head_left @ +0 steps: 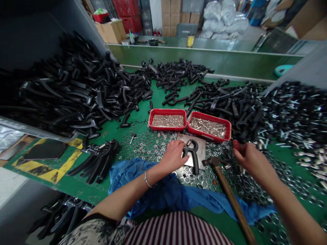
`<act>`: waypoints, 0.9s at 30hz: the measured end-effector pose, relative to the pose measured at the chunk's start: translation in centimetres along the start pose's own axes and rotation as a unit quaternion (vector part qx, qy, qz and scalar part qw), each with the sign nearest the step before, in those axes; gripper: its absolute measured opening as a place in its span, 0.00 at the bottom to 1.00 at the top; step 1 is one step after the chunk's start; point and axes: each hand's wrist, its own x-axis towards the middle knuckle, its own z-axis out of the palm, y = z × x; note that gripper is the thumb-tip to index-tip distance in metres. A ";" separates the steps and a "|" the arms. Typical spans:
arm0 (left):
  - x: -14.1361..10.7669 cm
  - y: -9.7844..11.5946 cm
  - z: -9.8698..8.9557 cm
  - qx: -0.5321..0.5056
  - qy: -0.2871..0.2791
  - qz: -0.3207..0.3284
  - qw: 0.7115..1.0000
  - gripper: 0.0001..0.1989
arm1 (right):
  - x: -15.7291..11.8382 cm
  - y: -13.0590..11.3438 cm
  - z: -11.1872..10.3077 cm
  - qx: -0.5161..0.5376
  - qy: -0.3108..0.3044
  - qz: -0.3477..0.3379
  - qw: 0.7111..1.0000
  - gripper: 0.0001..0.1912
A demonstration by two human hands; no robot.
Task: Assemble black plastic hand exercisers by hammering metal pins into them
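My left hand [175, 153] is closed around the near leg of a black two-legged plastic piece [195, 160], which looks like a hand clamp with a curved top. The piece lies on a flat metal plate [203, 148]. Off to the right, my right hand [251, 158] pinches a small red object [236, 145] whose kind I cannot make out. Between the hands rests a hammer [226, 185], its head beside the plate and its wooden handle towards me. Red trays of small rivets [167, 129] and metal pins [209, 135] stand just beyond the plate.
Black plastic handles [84, 88] are heaped at left and back. Metal rings [143, 144] are scattered across the green table [107, 194]. A blue cloth [178, 194] lies along the front. Several assembled black pieces [98, 160] sit at left; black-and-silver parts [298, 112] pile up at right.
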 end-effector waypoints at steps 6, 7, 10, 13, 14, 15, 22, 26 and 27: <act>-0.3 -0.9 0.0 -0.045 0.007 -0.007 0.999 0.21 | -2.0 -6.8 -0.8 0.432 -0.031 -0.037 0.900 0.16; -0.4 -1.0 0.1 -0.047 0.008 -0.007 0.999 0.21 | -2.1 -8.3 -0.1 0.486 -0.038 -0.037 0.873 0.15; -0.4 -1.1 0.2 -0.049 0.008 -0.004 0.999 0.22 | -1.8 -12.1 2.6 0.549 -0.038 -0.049 0.833 0.14; -0.4 -1.2 0.2 -0.044 0.005 -0.004 0.999 0.23 | -1.3 -13.8 5.0 0.562 -0.032 -0.052 0.825 0.14; -0.4 -1.3 0.2 -0.043 0.004 -0.005 0.999 0.23 | -1.2 -13.9 5.5 0.562 -0.031 -0.050 0.825 0.15; -0.4 -1.3 0.3 -0.041 0.003 -0.005 0.999 0.23 | -1.1 -14.0 5.8 0.561 -0.030 -0.048 0.826 0.15; -0.3 -1.5 0.4 -0.040 -0.001 -0.004 0.999 0.24 | -1.2 -13.8 5.5 0.541 -0.054 -0.041 0.839 0.14; -0.4 -1.5 0.4 -0.042 0.001 -0.002 0.999 0.23 | -1.2 -14.0 5.2 0.512 -0.060 -0.039 0.856 0.15; -0.4 -1.5 0.4 -0.043 0.001 -0.002 0.999 0.23 | -1.3 -14.1 5.2 0.503 -0.058 -0.039 0.862 0.15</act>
